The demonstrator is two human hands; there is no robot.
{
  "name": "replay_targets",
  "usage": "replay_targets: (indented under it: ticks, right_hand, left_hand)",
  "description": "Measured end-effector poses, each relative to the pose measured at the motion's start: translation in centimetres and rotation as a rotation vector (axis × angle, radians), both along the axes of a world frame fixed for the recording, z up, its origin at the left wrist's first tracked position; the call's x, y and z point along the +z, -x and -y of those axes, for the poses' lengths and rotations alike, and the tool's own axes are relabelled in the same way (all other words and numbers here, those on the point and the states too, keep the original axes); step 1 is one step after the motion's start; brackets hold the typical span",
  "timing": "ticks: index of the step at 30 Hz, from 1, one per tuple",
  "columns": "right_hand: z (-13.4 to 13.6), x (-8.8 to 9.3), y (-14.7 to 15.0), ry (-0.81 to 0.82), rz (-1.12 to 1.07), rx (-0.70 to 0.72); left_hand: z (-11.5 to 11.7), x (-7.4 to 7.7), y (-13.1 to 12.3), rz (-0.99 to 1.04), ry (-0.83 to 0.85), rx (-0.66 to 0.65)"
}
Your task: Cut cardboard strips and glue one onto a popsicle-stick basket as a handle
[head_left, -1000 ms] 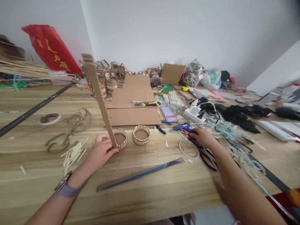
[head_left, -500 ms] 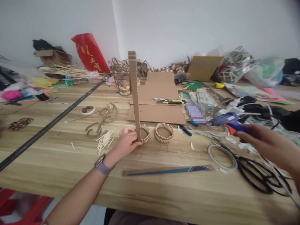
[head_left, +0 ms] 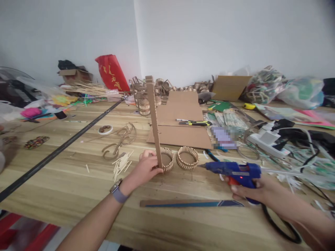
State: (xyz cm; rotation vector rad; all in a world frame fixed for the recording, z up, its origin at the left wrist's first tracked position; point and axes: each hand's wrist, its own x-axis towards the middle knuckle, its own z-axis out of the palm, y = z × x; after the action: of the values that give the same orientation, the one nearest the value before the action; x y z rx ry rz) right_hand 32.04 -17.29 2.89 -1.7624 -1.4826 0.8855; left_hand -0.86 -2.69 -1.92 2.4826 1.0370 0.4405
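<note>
My left hand (head_left: 148,164) is closed around the foot of an upright cardboard strip (head_left: 155,129), pressing it to the side of a round stick-walled basket (head_left: 169,158). Its fingers partly hide that basket. A second round basket (head_left: 187,158) stands just to the right, apart from both hands. In my right hand (head_left: 258,193) is a blue hot glue gun (head_left: 232,170) with a lit red light and an orange trigger. The nozzle points left, close to the second basket's right side. A flat cardboard strip with blue print (head_left: 191,203) lies in front.
Behind the baskets lie cardboard sheets (head_left: 180,136) with a yellow-black utility knife (head_left: 196,123) on top. Short sticks (head_left: 122,165) are scattered at left. A long dark bar (head_left: 65,143) crosses the table. A white power strip (head_left: 269,141) and cables are at right.
The glue gun has come left and nearer in my right hand, its nozzle now close to the second basket. My left hand still holds the upright strip. The camera view has shifted.
</note>
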Motion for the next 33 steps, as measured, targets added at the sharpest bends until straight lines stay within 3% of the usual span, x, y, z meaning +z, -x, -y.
replay_targets:
  ticks: [3,7,11,15,18,23,27,30,33]
  right_hand:
    - [-0.9,-0.4,2.2,0.087,-0.079,0.077]
    - [-2.3,1.6,1.4,0.061,0.117,0.225]
    - [-1.9,3.9,-3.1,0.045,0.248,0.071]
    - [0.6,4.7,-7.4,0.104,0.246,-0.143]
    - [2.7,5.2,-9.3,0.121,0.228,-0.214]
    - [5.5,6.2,-10.2,0.145,0.127,-0.251]
    - [6.8,6.2,-10.1,0.121,0.192,-0.304]
    - [7.2,6.4,-9.8,0.002,0.221,-0.356]
    - [7.1,7.7,-9.6,-0.09,0.244,-0.418]
  left_hand:
    - [0.1,0.2,0.0,-0.006,-0.013,-0.037]
    - [-0.1,-0.1,0.3,-0.029,-0.037,-0.043]
    - [-0.7,-1.0,0.7,-0.023,-0.046,-0.041]
    - [-1.2,-1.6,1.1,-0.002,-0.07,-0.048]
    - [-1.5,-1.8,1.4,0.005,-0.085,-0.06]
    - [-1.8,-2.1,1.6,0.019,-0.105,-0.06]
    - [-2.0,-2.4,1.7,0.028,-0.141,-0.036]
    - [-2.0,-2.5,1.7,0.02,-0.145,-0.033]
    - [-2.1,-2.5,1.7,0.018,-0.136,-0.024]
